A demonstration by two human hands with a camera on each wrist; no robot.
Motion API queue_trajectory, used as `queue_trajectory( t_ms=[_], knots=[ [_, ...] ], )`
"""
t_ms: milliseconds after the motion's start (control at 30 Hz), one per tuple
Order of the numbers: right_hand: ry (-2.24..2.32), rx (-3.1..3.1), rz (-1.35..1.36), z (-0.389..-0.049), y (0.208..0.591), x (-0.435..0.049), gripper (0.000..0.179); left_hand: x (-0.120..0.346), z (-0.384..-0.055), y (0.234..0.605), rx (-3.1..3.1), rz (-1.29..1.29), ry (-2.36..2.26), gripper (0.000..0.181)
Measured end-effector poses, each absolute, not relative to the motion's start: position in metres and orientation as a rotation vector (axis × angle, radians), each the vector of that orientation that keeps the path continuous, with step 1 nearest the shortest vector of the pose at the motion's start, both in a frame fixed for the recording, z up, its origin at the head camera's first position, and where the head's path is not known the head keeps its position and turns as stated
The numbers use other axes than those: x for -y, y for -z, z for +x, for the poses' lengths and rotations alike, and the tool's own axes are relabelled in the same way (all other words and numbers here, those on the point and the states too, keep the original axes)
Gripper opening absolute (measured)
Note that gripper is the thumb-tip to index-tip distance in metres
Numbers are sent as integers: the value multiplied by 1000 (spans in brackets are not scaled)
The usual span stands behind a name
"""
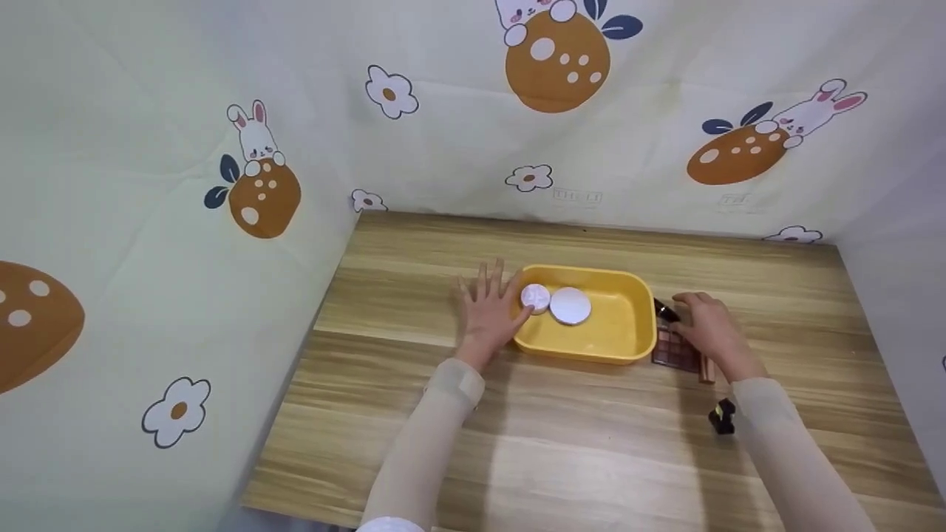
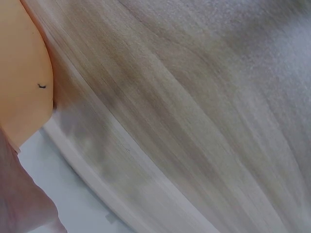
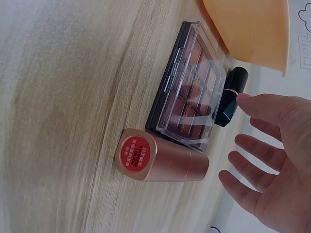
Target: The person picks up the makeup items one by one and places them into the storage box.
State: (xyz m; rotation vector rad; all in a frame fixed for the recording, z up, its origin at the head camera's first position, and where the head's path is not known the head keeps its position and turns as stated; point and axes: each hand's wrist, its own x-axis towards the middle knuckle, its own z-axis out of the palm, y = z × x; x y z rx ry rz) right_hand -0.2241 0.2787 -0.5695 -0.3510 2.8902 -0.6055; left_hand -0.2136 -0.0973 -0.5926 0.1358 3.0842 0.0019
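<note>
My left hand point(image 1: 488, 310) lies with spread fingers at the left end of a yellow plastic bin point(image 1: 641, 325), the thumb reaching over its rim. Inside the bin are a small round pinkish-white container point(image 1: 536, 297) and a larger round white one point(image 1: 570, 306). Right of the bin, my right hand point(image 1: 713, 329) hovers with loosely extended fingers. In the right wrist view its thumb tip meets the edge of a black lipstick tube point(image 3: 230, 99); whether they touch I cannot tell. Beside that tube lie a clear-lidded eyeshadow palette point(image 3: 187, 92) and a rose-gold lipstick tube point(image 3: 175, 160).
A small black object with a yellow band point(image 1: 722, 417) is on the wooden table point(image 1: 591, 436) near my right forearm. Printed cloth point(image 1: 458, 140) hangs behind the table and along its sides.
</note>
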Motion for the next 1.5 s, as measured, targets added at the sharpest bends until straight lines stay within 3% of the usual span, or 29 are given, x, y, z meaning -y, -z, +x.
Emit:
queue_trajectory(
  t_ms=[1500],
  knots=[
    [567, -2911, -409, -229, 573, -277, 51, 99, -214, 593, -3080, 156, -64, 72]
  ],
)
